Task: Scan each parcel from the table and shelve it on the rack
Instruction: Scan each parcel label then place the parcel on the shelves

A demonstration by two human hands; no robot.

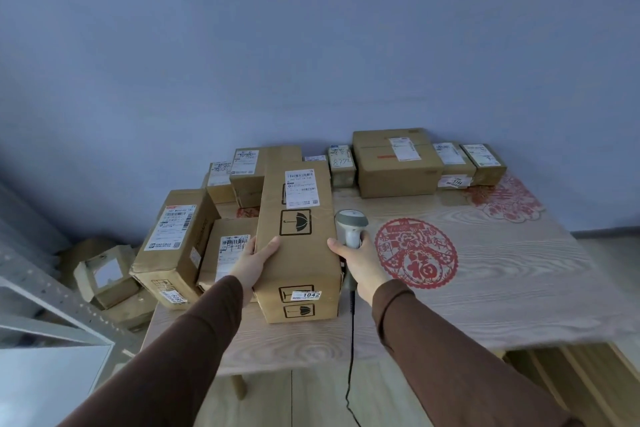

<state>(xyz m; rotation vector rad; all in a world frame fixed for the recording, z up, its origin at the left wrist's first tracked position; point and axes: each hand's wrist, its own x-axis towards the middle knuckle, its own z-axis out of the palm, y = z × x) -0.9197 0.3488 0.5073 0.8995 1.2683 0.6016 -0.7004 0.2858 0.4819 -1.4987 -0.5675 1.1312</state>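
**Long box held at the table's front edge**

Two brown sleeves (180, 350) reach in from below, nearest of all. The left hand (254, 262) is clamped on the left side of a long box (298, 243), thumb lying over its top edge. The right hand (360, 262) is wrapped round the handle of a grey scanner (350, 224), whose head sits just beside the box's right edge; that hand's thumb touches the top of the box. A dark cable (351, 350) hangs from the scanner past the table's front edge.

The box lies lengthwise, away from the person, near the front of the wooden table (485, 288). A white label (300, 186) is on its far top, an umbrella mark below it, and a small sticker reading 1042 on the near end.

Just left of it sit more parcels, one (173, 243) tilted over the table's left edge. Along the wall behind stands a row of boxes, the biggest (398, 163) to the right of centre. A red paper-cut (415, 251) lies flat on the table to the right of the scanner. A grey metal rack (52, 305) shows at the far left, with torn cardboard (104, 274) on the floor beside it.
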